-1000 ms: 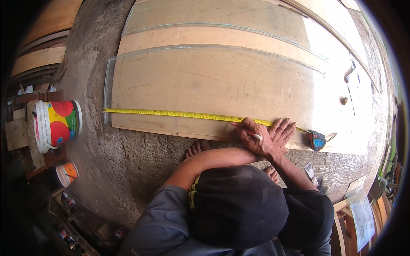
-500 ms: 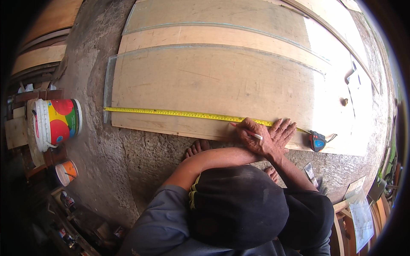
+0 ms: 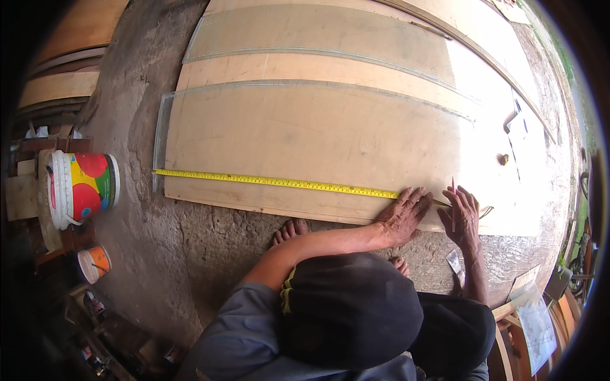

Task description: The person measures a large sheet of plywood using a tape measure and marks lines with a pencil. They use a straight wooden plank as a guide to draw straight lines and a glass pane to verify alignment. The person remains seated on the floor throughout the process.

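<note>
A yellow tape measure (image 3: 279, 182) runs along the near part of a glass sheet (image 3: 298, 140) lying on a wooden board (image 3: 254, 204). My left hand (image 3: 405, 218) lies flat, fingers spread, over the blade toward its right end. Just right of it, my right hand (image 3: 464, 216) is closed around a slim red pencil (image 3: 454, 185), which points away from me. That hand is at the tape's case, which it mostly hides; only a looped strap (image 3: 487, 211) shows beside it.
Farther off lies a second glass sheet (image 3: 330, 32). A colourful paint bucket (image 3: 89, 187) and a small orange-and-white tub (image 3: 94, 264) stand at left. Near my right forearm, a flat metal blade (image 3: 455, 263) rests on rough concrete (image 3: 235, 247).
My right hand, with the pencil, has moved from above my left wrist rightward to the tape's case. My left hand has shifted slightly left along the blade.
</note>
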A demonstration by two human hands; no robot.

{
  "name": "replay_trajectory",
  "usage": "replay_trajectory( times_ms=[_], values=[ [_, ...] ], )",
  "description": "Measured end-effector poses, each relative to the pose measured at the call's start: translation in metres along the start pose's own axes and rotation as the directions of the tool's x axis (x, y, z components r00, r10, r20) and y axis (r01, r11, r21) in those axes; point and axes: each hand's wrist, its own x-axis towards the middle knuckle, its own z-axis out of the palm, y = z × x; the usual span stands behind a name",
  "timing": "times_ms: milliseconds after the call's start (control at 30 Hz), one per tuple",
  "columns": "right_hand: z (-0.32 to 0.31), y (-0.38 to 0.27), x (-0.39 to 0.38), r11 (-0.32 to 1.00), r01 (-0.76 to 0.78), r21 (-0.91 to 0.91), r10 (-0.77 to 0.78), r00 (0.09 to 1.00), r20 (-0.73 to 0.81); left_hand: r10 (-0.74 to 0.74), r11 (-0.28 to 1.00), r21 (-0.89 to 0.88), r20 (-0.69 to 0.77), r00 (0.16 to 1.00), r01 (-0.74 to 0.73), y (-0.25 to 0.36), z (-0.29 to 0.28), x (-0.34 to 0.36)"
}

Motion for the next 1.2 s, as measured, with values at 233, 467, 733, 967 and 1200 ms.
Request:
replay_trajectory(
  times_ms=[233,467,733,967,1200],
  values=[
    [-0.018,0.057,-0.03,0.992,0.068,0.103,-0.086,0.978,0.187,0.004,0.999,-0.042,0.038,0.999,-0.003,-0.003,-0.015,0.001],
    [-0.043,0.035,-0.015,0.933,0.323,0.157,-0.331,0.943,0.023,0.207,0.899,-0.314,-0.313,0.927,-0.306,-0.029,-0.051,-0.04],
    [-0.067,-0.01,-0.024,0.741,0.151,0.654,-0.413,0.871,0.267,-0.519,-0.681,-0.728,0.398,0.756,-0.085,-0.051,-0.097,-0.156],
    [-0.013,-0.035,-0.049,0.622,0.069,0.78,-0.436,0.858,0.272,-0.838,-0.341,-0.732,-0.048,0.543,-0.59,-0.139,-0.135,-0.185],
    [0.009,-0.053,-0.065,0.558,0.034,0.829,-0.295,0.942,0.16,-0.963,-0.19,-0.903,0.095,0.251,-0.386,-0.15,-0.161,-0.116]
  ],
)
